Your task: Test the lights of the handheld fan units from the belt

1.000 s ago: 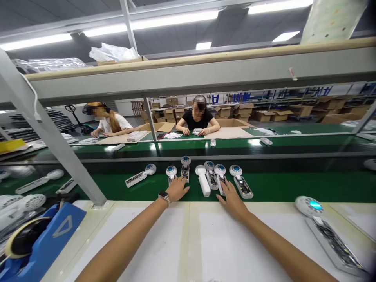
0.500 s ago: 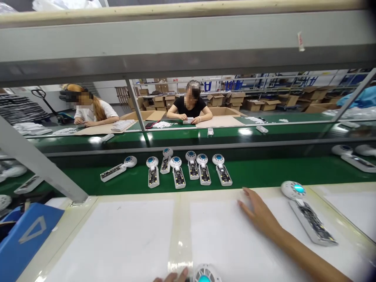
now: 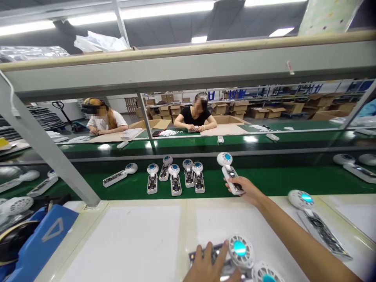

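Note:
My right hand (image 3: 245, 189) is closed round the handle of a white device (image 3: 225, 159) with a round blue-centred head and an open circuit-board handle, at the near edge of the green belt. At the bottom, my left hand (image 3: 207, 264) lies with fingers spread over the handle of another such device (image 3: 241, 250); whether it grips it is hard to tell. A further round head (image 3: 266, 274) shows beside it, cut by the frame edge. On the white worktop at right lies one more device (image 3: 321, 231).
Several similar devices (image 3: 175, 184) lie on the green belt (image 3: 126, 192). A slanted metal post (image 3: 58, 152) and a blue bin (image 3: 53, 235) stand at left. A beam (image 3: 188, 70) crosses above. Two people sit at the far bench.
My right hand has moved from the worktop up to the belt and taken hold of the rightmost device of the group. More of my left hand and the devices near it shows; the view has tilted up.

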Demonstrator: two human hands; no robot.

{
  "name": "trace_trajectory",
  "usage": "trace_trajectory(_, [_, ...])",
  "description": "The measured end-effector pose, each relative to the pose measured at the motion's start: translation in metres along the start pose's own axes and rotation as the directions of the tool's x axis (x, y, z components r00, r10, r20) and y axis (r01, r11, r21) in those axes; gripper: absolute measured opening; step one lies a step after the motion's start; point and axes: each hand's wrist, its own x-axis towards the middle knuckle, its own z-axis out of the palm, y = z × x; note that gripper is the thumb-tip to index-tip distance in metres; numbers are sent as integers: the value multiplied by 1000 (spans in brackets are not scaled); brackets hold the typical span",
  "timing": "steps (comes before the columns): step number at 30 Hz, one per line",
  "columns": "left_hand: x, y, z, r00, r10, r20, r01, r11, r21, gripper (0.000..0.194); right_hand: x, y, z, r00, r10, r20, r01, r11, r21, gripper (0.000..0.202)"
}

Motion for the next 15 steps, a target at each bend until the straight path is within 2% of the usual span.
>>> trace_trajectory(2, [36,-1,-6,982,185,35,-182,981,-67,58,-23,-19,-15,998,-66,-16,68,994,87,17])
trace_trajectory(3, [58,-2,-8,981,182,65,-172,977,-126,67,-33,-29,-22,994,-99,-40,104,987,120,20])
trace_trajectory(4, [80,-3,-9,988,135,79,-121,980,-161,68,-44,-40,-27,989,-129,-74,138,979,147,23])
trace_trajectory(6, [128,-7,-8,996,-38,78,51,984,-171,64,-64,-58,-33,972,-173,-161,200,965,172,24])
trace_trajectory(7, [150,-11,-5,984,-170,50,176,971,-162,61,-73,-65,-34,962,-183,-203,219,961,169,24])
trace_trajectory(9, [188,-23,0,955,-297,5,293,941,-169,61,-89,-70,-31,947,-174,-268,218,965,144,23])
trace_trajectory(12, [215,-48,6,923,-383,-46,367,909,-196,61,-103,-57,-19,964,-94,-249,130,982,133,26])
trace_trajectory(15, [204,-71,5,939,-324,-117,294,931,-218,61,-103,-28,0,993,-25,-118,44,987,157,32])
